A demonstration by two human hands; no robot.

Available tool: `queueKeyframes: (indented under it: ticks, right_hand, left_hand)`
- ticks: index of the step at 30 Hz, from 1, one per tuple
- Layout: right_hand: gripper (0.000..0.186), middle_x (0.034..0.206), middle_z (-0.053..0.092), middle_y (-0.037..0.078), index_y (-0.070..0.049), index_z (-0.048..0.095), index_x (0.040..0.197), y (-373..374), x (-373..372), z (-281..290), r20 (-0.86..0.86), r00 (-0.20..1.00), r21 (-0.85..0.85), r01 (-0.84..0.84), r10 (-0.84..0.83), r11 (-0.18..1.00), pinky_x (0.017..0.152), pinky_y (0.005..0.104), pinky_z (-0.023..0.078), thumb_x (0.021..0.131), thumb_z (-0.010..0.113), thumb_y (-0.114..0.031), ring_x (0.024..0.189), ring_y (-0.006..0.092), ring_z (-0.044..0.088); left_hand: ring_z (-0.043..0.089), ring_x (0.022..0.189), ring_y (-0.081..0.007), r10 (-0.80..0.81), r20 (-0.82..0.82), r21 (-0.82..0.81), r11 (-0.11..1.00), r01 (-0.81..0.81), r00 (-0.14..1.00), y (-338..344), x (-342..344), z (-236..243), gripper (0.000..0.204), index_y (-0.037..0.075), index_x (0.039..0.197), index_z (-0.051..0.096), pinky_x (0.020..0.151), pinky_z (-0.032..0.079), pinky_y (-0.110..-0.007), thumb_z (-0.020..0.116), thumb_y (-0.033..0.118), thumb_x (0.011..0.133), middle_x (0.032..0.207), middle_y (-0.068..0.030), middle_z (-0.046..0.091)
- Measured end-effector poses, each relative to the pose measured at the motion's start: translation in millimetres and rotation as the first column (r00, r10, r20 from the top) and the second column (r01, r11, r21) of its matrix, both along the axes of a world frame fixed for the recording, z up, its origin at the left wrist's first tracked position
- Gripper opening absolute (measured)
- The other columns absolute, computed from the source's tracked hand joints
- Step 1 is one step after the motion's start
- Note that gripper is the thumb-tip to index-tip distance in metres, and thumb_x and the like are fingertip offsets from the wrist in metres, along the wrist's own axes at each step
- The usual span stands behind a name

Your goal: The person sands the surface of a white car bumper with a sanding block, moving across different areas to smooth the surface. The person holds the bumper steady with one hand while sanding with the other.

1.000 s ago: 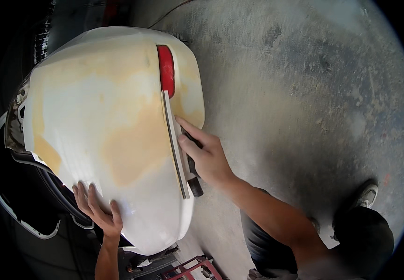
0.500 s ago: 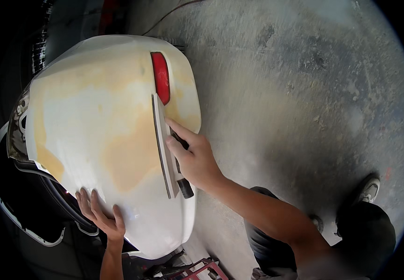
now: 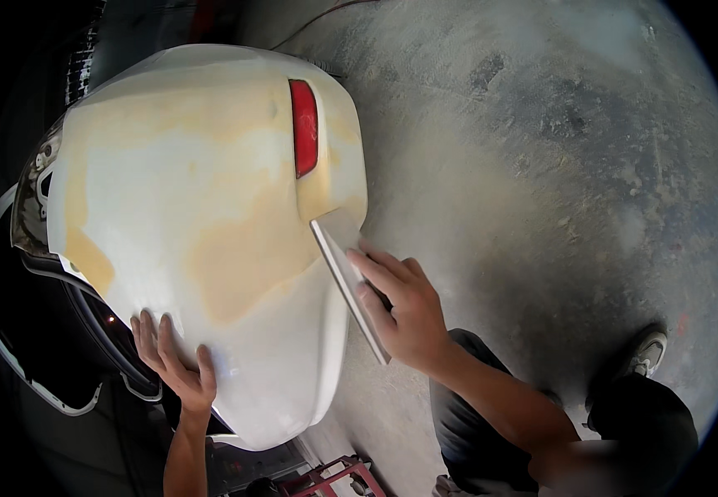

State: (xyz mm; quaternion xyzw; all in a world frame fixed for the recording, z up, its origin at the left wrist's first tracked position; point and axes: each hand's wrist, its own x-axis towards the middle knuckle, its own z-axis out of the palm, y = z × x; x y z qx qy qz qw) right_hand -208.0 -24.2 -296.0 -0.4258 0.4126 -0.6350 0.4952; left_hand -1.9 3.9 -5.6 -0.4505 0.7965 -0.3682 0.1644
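A white car bumper [image 3: 268,373] with sanded, yellowish filler patches [image 3: 247,269] fills the left and middle. Set into its far right side is a long red reflector [image 3: 305,128]. My right hand [image 3: 408,315] grips a long, flat sanding block [image 3: 339,232] from its back, fingers stretched along it. The block lies slanted at the bumper's right edge, below the reflector; whether its whole face touches the surface I cannot tell. Palm down with fingers spread, my left hand [image 3: 178,364] rests on the bumper's near left part and holds nothing.
Left of the bumper is the dark opening of the car body, with a pale curved edge [image 3: 11,352]. A red metal frame [image 3: 338,479] stands at the bottom. Grey concrete floor [image 3: 533,190] stretches to the right, where my shoe [image 3: 649,352] shows. A cable [image 3: 317,15] lies far off.
My right hand has carried the sanding block right and toward me, away from the reflector, and the block is now more slanted. My left hand stays on the bumper. The view has shifted slightly.
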Motion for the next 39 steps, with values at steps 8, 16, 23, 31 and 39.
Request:
queueKeyframes:
  ticks: [8, 16, 23, 31, 39]
  right_hand:
    - [0.049, 0.14, 0.064, 0.003, -0.008, 0.069, 0.13, -5, 15, -13, -0.4, 0.91, -0.113, 0.069, -0.109, 0.991, 0.069, 0.0352, 0.054, 0.082, 0.073, -0.003, 0.083, 0.0268, 0.056]
    - [0.059, 0.141, 0.063, 0.009, -0.005, 0.068, 0.132, -14, 25, 8, -0.439, 0.895, -0.1, 0.038, -0.078, 0.994, 0.067, 0.0371, 0.055, 0.074, 0.076, -0.001, 0.086, 0.0311, 0.058]
    - [0.041, 0.137, 0.067, 0.006, -0.007, 0.067, 0.133, -28, 20, 6, -0.105, 0.993, -0.046, 0.041, -0.045, 0.998, 0.076, 0.037, 0.056, 0.093, 0.066, -0.006, 0.081, 0.0308, 0.056]
    - [0.039, 0.14, 0.064, 0.017, 0.002, 0.061, 0.135, -28, 22, 48, 0.155, 0.987, -0.035, -0.038, 0.043, 0.999, 0.088, 0.0443, 0.053, 0.096, 0.06, -0.004, 0.091, 0.0371, 0.065]
    - [0.043, 0.138, 0.062, 0.029, 0.007, 0.055, 0.142, -27, 19, 55, 0.593, 0.789, 0.127, -0.288, 0.16, 0.949, 0.105, 0.0398, 0.049, 0.102, 0.058, -0.009, 0.127, 0.0399, 0.063]
  left_hand:
    - [0.027, 0.152, -0.0498, -0.004, 0.015, -0.006, 1.0, 0.005, 1.0, 2, -1, 1, 0.063, -0.003, 0.15, 0.046, 0.122, 0.022, -0.062, 0.056, 0.034, 0.1, 0.161, -0.0279, 0.034]
    - [0.026, 0.152, -0.0484, -0.006, -0.005, -0.018, 1.0, 0.006, 1.0, 3, 0, 1, 0.064, -0.003, 0.149, 0.047, 0.122, 0.022, -0.062, 0.057, 0.033, 0.098, 0.16, -0.0269, 0.035]
    - [0.027, 0.152, -0.0482, -0.008, -0.012, -0.007, 1.0, 0.008, 1.0, 2, 3, 0, 0.063, -0.001, 0.15, 0.047, 0.122, 0.022, -0.061, 0.058, 0.031, 0.097, 0.16, -0.0256, 0.036]
    - [0.027, 0.152, -0.0481, -0.023, -0.025, -0.01, 1.0, 0.023, 0.999, 1, 1, -2, 0.063, -0.001, 0.149, 0.048, 0.121, 0.023, -0.061, 0.06, 0.032, 0.097, 0.16, -0.0255, 0.037]
    - [0.027, 0.151, -0.0479, -0.035, -0.027, -0.023, 0.999, 0.035, 0.999, -1, -2, -2, 0.062, 0.0, 0.149, 0.049, 0.12, 0.024, -0.06, 0.06, 0.033, 0.097, 0.159, -0.0255, 0.038]
